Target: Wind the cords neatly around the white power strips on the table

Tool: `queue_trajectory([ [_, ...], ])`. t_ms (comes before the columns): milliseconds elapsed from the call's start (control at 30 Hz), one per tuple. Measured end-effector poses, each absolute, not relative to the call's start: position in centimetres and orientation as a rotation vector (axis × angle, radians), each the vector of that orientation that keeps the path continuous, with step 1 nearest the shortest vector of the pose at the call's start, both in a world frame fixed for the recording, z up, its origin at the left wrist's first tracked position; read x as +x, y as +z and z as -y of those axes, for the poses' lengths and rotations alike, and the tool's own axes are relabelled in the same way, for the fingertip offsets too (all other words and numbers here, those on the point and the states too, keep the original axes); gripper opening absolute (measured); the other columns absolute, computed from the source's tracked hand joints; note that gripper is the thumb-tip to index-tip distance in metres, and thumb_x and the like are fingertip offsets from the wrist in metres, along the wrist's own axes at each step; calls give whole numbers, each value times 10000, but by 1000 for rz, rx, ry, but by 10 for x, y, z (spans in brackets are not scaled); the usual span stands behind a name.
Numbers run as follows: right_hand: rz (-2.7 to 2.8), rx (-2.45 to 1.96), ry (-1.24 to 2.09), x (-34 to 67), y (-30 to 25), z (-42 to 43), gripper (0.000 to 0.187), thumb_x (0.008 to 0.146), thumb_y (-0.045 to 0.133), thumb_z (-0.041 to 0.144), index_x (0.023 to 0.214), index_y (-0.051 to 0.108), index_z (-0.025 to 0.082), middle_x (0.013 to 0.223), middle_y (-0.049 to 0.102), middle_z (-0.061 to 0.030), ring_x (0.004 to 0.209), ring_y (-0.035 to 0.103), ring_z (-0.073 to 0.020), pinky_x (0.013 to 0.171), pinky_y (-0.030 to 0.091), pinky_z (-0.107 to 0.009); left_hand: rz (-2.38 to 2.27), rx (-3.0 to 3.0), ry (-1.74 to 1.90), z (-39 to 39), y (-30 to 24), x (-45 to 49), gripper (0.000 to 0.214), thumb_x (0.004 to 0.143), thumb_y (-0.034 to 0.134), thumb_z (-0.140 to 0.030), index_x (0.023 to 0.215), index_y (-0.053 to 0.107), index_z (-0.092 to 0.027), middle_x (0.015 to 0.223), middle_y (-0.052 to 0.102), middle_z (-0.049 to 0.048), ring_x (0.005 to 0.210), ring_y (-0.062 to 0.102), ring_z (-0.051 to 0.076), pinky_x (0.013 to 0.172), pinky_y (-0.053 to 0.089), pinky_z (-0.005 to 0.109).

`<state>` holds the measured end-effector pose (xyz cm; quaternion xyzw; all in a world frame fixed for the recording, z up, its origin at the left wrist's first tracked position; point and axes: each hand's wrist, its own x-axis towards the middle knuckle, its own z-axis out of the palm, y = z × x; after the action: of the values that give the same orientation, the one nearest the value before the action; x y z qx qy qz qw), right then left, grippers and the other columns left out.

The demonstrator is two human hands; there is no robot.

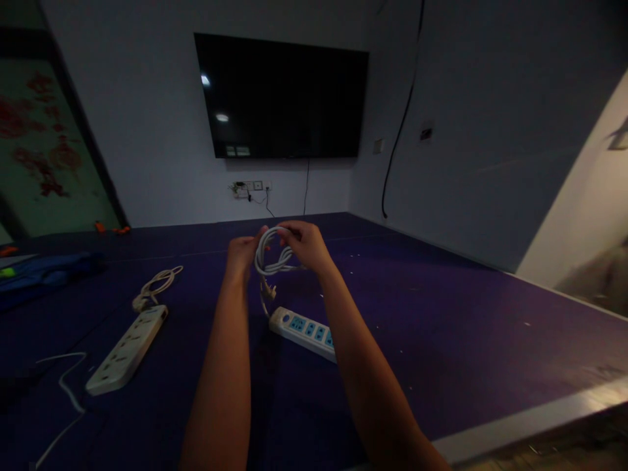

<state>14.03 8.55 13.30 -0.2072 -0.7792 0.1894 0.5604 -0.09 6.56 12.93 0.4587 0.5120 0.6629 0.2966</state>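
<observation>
A coiled white power cord (pixel 261 257) is gripped between my two hands, above the purple surface. My left hand (pixel 244 253) pinches the coil on its left side. Fingers of my right hand (pixel 305 242) are closed on the top right of the same loops. Below the coil hangs the cord's plug (pixel 268 292). From there the cord runs down to a white power strip (pixel 304 330) with blue sockets, which lies on the surface. My right forearm hides the strip's right end.
Another white power strip (pixel 128 350) lies at the left with its cord (pixel 157 281) coiled behind it. A loose thin white cable (pixel 69 389) is nearer me. Blue cloth (pixel 53 271) lies far left. A television (pixel 289 98) hangs on the wall; a black cable (pixel 403 121) dangles right.
</observation>
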Motion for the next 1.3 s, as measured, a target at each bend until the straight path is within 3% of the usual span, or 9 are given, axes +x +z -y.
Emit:
queue_trajectory([
  [133,1729,-658,275,139,133,-88,180,816,535,279,819,693,190,670,643,-28,638,586,-153,615,421,-254,-1170,1234,1613,-64,131,6,522,623,626,-636,566,660,-117,522,628,74,467,553,140,444,376,224],
  [300,1608,-785,172,137,131,-86,192,797,547,278,788,707,173,711,666,-53,634,585,-166,609,411,-268,-1076,1307,1682,-66,127,17,516,554,695,-616,567,654,-103,569,641,72,525,573,131,527,420,226],
  [433,1553,-818,216,137,132,-81,202,794,550,271,780,712,151,690,660,-54,619,585,-170,602,411,-274,-1024,1318,1791,-72,123,22,503,593,672,-614,555,622,-115,535,608,40,501,550,117,516,421,223],
  [600,1490,-869,225,138,129,-91,178,744,621,330,705,700,175,761,669,-64,783,600,-214,726,439,-319,-957,1254,1934,-70,124,25,367,646,689,-511,670,595,-157,489,534,-42,426,489,84,441,390,194],
  [733,1495,-852,401,140,120,-106,207,744,617,360,773,682,166,765,660,-49,708,599,-178,688,465,-305,-911,1224,1905,-67,127,24,286,698,668,-442,782,617,-173,453,464,-77,363,411,57,386,339,175],
  [900,1593,-732,187,138,119,-105,175,758,562,170,906,652,194,1068,608,-61,798,587,-144,714,469,-284,-844,1207,1793,-69,126,16,356,693,657,-485,847,634,-165,450,437,-85,322,374,40,333,256,165],
  [1033,1862,-579,-49,136,126,-92,349,747,494,46,955,680,256,1268,510,-29,1055,515,-170,867,430,-321,-898,1173,1761,-69,126,10,347,661,686,-470,780,615,-152,454,445,-83,336,399,42,340,297,154],
  [1133,1981,-520,-181,135,129,-88,361,745,506,46,969,688,264,1221,551,-23,1098,486,-176,938,387,-330,-922,1153,1760,-69,127,9,322,671,676,-442,784,613,-147,453,459,-79,351,412,47,359,336,150],
  [1300,2036,-563,-291,132,126,-88,269,811,484,109,949,685,221,1091,637,-46,1037,524,-187,915,390,-311,-921,1133,1723,-70,127,11,302,630,701,-418,703,591,-146,487,536,-47,395,482,79,399,403,189],
])
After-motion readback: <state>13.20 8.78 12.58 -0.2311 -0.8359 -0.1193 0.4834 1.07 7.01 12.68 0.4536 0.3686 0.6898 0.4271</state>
